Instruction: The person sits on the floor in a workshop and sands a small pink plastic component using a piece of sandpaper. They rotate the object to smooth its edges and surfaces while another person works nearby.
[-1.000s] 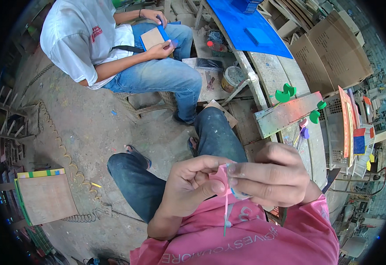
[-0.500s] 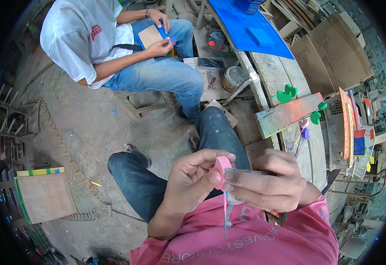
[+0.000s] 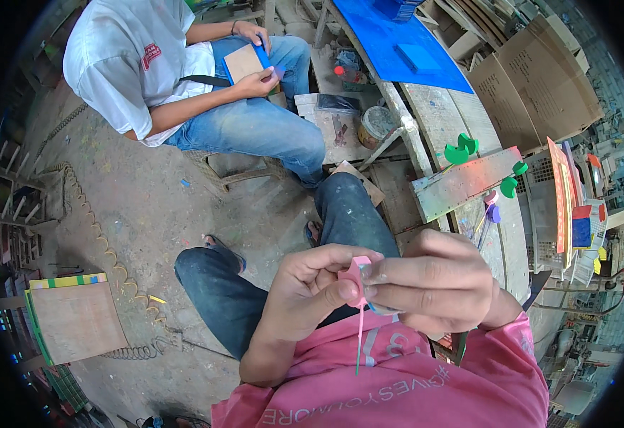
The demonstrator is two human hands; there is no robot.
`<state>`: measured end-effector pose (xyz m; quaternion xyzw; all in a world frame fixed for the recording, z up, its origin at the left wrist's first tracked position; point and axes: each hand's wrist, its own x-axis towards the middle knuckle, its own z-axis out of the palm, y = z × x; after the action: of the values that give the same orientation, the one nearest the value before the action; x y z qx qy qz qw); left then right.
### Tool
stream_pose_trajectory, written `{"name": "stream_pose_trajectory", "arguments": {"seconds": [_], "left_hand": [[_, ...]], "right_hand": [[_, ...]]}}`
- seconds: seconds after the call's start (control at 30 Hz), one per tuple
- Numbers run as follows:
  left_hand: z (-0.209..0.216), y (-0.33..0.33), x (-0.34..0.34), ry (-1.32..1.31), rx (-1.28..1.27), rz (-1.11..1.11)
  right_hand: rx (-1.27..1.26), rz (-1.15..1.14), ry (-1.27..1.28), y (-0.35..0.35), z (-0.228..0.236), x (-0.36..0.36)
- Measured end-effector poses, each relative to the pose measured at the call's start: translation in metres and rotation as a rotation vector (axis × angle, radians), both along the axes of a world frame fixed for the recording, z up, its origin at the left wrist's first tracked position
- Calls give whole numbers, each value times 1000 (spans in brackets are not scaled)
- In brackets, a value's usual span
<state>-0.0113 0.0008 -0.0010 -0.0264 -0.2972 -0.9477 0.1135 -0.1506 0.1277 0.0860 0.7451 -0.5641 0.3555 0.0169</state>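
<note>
In front of my chest, my left hand (image 3: pixel 305 296) pinches a small pink piece (image 3: pixel 355 277) between thumb and fingers. From its underside a thin stick (image 3: pixel 359 342) hangs down, greenish toward the tip. My right hand (image 3: pixel 437 285) is closed on a small pale piece with a bluish edge (image 3: pixel 383 309), pressed against the right side of the pink piece. Fingers cover most of that pale piece, so its kind is unclear.
A bench (image 3: pixel 494 257) on the right bears a board (image 3: pixel 462 187) with green shapes (image 3: pixel 457 154) around it and pink and purple pieces on sticks (image 3: pixel 492 212). Across from me a seated person (image 3: pixel 137 68) handles a blue-edged panel (image 3: pixel 244 64). A coiled hose (image 3: pixel 116 264) crosses the floor.
My right fingers have shifted over the pale piece and now cover more of it. The pink piece has turned slightly and sits a little lower, its stick leaning leftward.
</note>
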Motion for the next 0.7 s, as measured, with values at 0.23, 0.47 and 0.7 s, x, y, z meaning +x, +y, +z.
{"name": "stream_pose_trajectory", "arguments": {"seconds": [0.23, 0.47, 0.7], "left_hand": [[-1, 0, 2, 30, -9, 7], [-4, 1, 1, 31, 141, -3], [-3, 1, 0, 0, 252, -23]], "right_hand": [[-44, -3, -46, -4, -3, 4], [-104, -67, 161, -4, -6, 16], [-125, -44, 270, -3, -11, 14]]}}
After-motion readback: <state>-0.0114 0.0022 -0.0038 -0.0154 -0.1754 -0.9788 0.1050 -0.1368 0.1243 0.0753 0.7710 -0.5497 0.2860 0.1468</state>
